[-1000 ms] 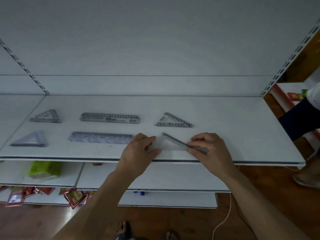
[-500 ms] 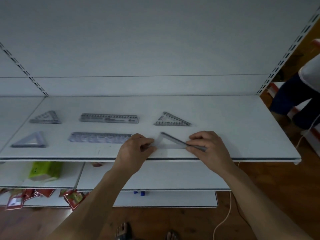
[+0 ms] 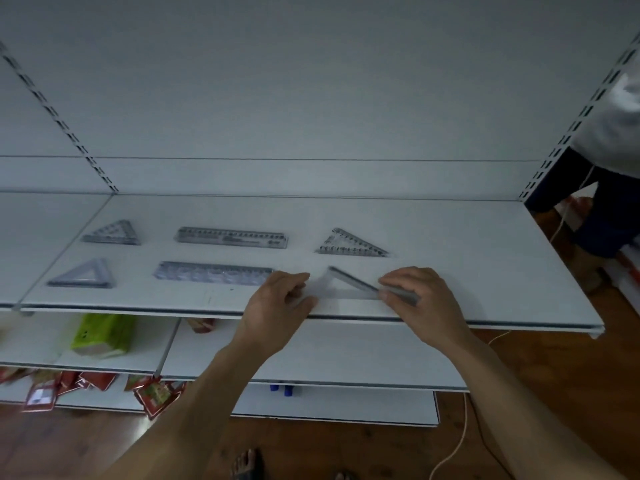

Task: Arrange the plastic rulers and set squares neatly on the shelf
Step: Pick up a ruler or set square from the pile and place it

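Head view shows the clear set square (image 3: 349,284) at the front right of the shelf (image 3: 485,265), in front of the back set square (image 3: 351,244), my left hand (image 3: 277,306) pinching its left corner and my right hand (image 3: 422,299) its right end, so each grip is closed on it. I see two risks: the slick plastic lies near the shelf's front lip, so a pull toward me could drop it, and my left hand sits just beside the front ruler (image 3: 213,273), where a nudge would skew that row
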A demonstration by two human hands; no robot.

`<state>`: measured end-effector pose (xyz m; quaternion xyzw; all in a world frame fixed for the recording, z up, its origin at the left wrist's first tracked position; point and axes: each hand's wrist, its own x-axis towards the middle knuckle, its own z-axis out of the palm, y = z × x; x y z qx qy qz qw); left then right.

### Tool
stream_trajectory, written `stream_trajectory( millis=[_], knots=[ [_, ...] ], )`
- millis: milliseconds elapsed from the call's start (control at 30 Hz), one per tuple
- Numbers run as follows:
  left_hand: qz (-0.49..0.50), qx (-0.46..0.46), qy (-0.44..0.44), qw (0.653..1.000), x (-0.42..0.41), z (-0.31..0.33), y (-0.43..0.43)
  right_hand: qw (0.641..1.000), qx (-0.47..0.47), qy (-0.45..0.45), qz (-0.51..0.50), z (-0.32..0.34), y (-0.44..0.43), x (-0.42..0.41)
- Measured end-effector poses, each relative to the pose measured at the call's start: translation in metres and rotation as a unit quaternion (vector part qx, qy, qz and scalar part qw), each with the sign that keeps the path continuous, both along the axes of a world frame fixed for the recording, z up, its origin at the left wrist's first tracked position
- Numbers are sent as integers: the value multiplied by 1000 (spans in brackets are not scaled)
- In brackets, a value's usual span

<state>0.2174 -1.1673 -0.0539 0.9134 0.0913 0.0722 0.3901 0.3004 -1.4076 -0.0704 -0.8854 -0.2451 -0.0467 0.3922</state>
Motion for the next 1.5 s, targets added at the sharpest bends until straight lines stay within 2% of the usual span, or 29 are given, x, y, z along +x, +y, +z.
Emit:
stream_trajectory(
  millis=[133, 367, 633, 933, 1067, 1233, 1500],
  knots=[
    [19, -12, -9, 1000, -13, 7, 6, 998, 34, 42, -34, 9, 3, -3],
    [42, 123, -57, 990, -40, 33, 60, 1000, -12, 2, -1, 39, 72, -2],
    [141, 189, -43, 971, -115, 61, 180, 989, -74, 3, 125, 72, 244, -28],
    [256, 252, 59, 931, -249, 86, 352, 963, -79, 0, 258, 103, 479, -123],
    [315, 256, 53, 912, -310, 92, 416, 949, -69, -2, 306, 110, 568, -177],
    [376, 215, 62, 899, -366, 87, 470, 929, -84, 5, 361, 110, 651, -227],
    [418, 181, 71, 887, -388, 78, 554, 910, -103, 8, 402, 108, 768, -259]
  ],
)
